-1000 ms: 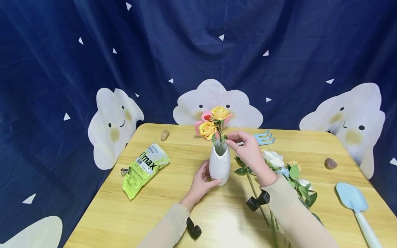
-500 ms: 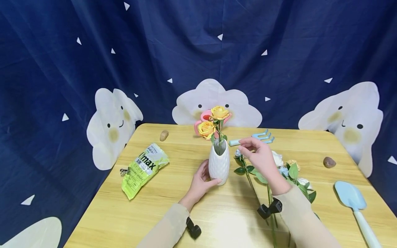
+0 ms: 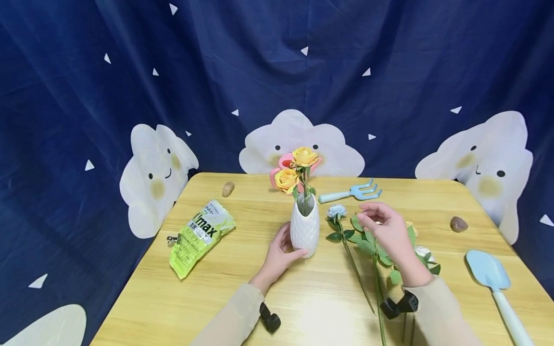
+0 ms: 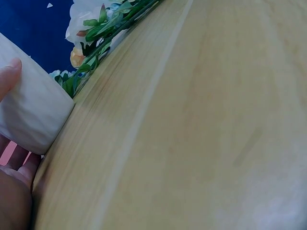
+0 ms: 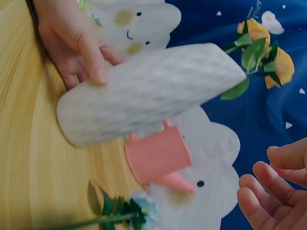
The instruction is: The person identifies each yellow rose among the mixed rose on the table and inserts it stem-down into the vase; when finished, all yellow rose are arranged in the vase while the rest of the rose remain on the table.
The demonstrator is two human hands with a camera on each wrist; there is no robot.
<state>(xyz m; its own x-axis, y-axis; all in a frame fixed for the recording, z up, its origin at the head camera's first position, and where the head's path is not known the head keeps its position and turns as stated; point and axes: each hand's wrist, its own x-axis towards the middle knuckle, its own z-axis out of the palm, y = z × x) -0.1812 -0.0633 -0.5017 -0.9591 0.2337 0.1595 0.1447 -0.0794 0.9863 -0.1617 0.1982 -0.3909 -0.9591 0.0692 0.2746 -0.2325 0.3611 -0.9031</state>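
My left hand (image 3: 277,253) holds the lower part of a white textured vase (image 3: 305,229), thumb in front and fingers round its far side. Two yellow roses (image 3: 287,180) stand in the vase, leaning slightly left. My right hand (image 3: 391,238) hovers over the flowers lying on the right, its fingers loosely bent. Nothing is between those fingers (image 5: 268,177) in the right wrist view. Nearest it lie a light blue flower (image 3: 336,211) on a long stem and green leaves (image 3: 367,246); part of the bunch is hidden behind the hand and sleeve.
A pink watering can (image 5: 160,153) stands behind the vase. A light blue hand rake (image 3: 361,191) lies at the back, and a blue trowel (image 3: 489,271) at the right. Stones (image 3: 459,224) and a green bag (image 3: 201,238) with a clip lie on the wooden table (image 3: 164,307).
My right hand has let go of the rose at the vase's mouth and moved right, over the lying flowers. My left hand keeps its hold on the vase.
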